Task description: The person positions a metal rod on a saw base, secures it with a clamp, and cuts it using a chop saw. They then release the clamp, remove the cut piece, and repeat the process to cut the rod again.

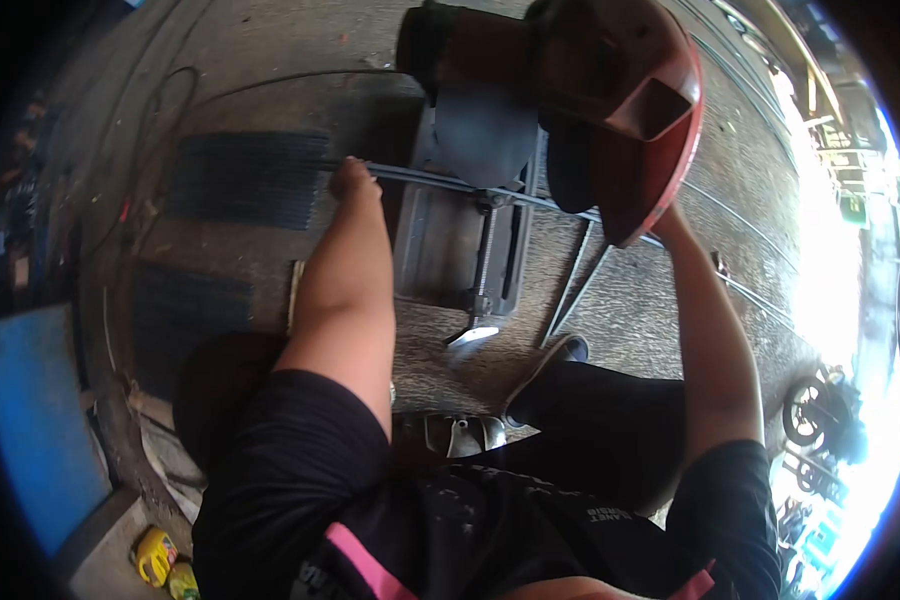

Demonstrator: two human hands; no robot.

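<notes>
Left hand [355, 178]'s closed round some thin rods [420, 178]; right hand [668, 222]'s behind the red guard [682, 130], can't tell its grip. Yellow jug [154, 557], contents unclear.

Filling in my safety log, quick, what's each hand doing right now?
Left hand: closed around the thin metal bars.
Right hand: mostly hidden behind the red guard; can't tell.

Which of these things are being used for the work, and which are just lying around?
Likely in use:
- metal rods, under the left hand
- red saw above them
- clamp screw
- perhaps the dark stacks on the floor; I can't tell

Seemingly just lying or standing about:
- yellow container
- blue panel
- motorcycle in the background
</notes>
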